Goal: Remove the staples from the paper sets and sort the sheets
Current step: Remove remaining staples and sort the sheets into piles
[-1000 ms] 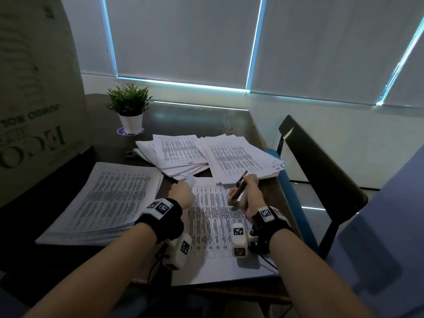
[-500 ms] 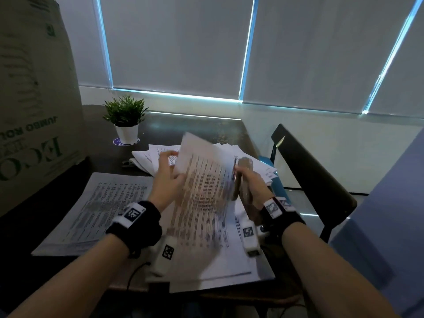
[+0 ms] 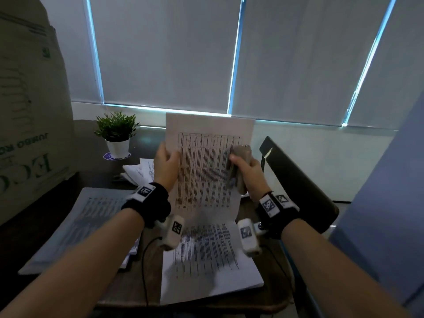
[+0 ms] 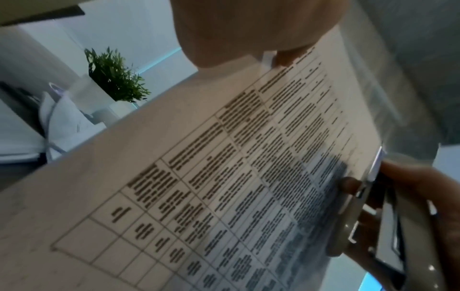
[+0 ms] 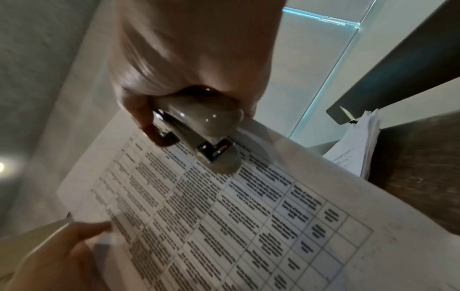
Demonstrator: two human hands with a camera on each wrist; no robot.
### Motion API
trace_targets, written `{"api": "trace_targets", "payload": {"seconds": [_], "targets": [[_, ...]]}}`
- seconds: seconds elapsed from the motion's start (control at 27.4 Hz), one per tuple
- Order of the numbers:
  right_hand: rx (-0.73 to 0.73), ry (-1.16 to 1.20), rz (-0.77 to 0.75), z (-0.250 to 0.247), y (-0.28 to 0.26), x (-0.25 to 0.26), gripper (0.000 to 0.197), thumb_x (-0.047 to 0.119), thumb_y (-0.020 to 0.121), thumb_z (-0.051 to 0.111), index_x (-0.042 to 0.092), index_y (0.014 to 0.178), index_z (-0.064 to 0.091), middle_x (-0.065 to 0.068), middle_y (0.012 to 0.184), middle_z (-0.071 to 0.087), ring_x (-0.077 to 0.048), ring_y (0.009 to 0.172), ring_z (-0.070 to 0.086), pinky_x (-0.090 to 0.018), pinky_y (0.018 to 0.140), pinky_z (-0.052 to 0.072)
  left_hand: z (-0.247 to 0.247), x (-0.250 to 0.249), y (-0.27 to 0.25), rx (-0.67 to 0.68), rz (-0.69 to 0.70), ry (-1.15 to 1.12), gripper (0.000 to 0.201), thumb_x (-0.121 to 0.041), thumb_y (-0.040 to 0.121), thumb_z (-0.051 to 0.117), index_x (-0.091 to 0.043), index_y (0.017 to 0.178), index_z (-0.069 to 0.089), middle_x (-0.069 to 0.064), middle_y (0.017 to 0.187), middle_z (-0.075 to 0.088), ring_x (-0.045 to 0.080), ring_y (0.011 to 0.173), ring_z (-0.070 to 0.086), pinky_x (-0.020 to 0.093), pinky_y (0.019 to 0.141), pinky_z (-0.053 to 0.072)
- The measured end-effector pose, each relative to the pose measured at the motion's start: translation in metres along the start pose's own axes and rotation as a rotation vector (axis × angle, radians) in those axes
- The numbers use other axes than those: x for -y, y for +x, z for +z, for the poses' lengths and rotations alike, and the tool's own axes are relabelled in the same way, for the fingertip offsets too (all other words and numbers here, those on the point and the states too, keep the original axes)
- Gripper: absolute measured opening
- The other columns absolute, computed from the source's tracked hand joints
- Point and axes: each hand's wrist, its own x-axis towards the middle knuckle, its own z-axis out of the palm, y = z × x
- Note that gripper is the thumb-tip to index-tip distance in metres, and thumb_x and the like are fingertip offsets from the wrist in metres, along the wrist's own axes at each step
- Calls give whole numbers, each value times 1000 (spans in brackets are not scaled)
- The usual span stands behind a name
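A printed sheet [image 3: 206, 168] with a table of text stands upright in the air over the table, held by both hands. My left hand [image 3: 166, 166] pinches its left edge, thumb on the printed face [image 4: 286, 57]. My right hand [image 3: 245, 171] grips a beige stapler [image 3: 238, 166] and holds it against the sheet's right edge; the stapler's metal end [image 5: 214, 151] lies on the paper [image 5: 248, 216]. Below the hands lies the paper set [image 3: 206, 260] that the sheet came from. A thick stack of sheets [image 3: 80, 221] lies to its left.
More paper piles [image 3: 140, 171] lie at the back of the dark table [image 3: 128, 292], beside a small potted plant [image 3: 117, 131]. A large cardboard box [image 3: 27, 134] stands at the left. A dark chair [image 3: 298, 180] stands at the table's right edge. Window blinds fill the background.
Both hands have lifted the top sheet off the paper set, from flat on the table to upright at chest height. The stapler stays in my right hand.
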Motion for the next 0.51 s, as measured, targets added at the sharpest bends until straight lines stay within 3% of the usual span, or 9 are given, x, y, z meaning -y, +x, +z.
{"api": "trace_targets", "payload": {"seconds": [0.04,0.15,0.22,0.37,0.44,0.51], "targets": [[-16,-15,-13,0,2,-4,53,34,85,72,-2,120,57,-22,106,70,-26,73,71,-31,54,56,2,0,1,-3,-6,4,12,-5,94,41,-10,100,51,10,86,60,15,72,58,34,65,54],[-84,1,-119,6,15,11,43,36,90,68,2,117,61,-18,102,71,-33,79,70,-41,63,61,12,-19,12,-71,80,-31,12,-2,94,44,-12,97,49,-3,82,58,6,68,56,12,57,49],[-115,-5,-157,8,22,15,44,40,89,68,3,113,62,-16,99,72,-30,79,70,-41,68,61,15,-18,14,-86,94,-50,14,-1,93,45,-12,102,47,-3,87,59,5,71,58,10,57,49],[-135,-93,-32,1,5,-11,34,33,93,66,4,110,61,-9,88,68,-16,63,64,-25,56,56,15,19,-3,-24,7,55,9,-5,93,49,-11,98,52,0,84,59,16,75,55,17,56,47],[-312,-57,-147,-6,5,-3,31,29,91,69,7,109,56,-9,95,66,-14,73,66,-19,60,55,18,20,0,-21,46,140,7,-10,94,50,-9,87,52,2,77,57,17,70,53,28,59,46],[-507,42,-341,-12,14,35,33,42,84,74,16,99,61,-15,101,67,-23,82,67,-29,71,57,23,10,12,5,127,241,17,-14,93,52,-10,77,51,4,72,56,21,66,54,34,59,48]]}}
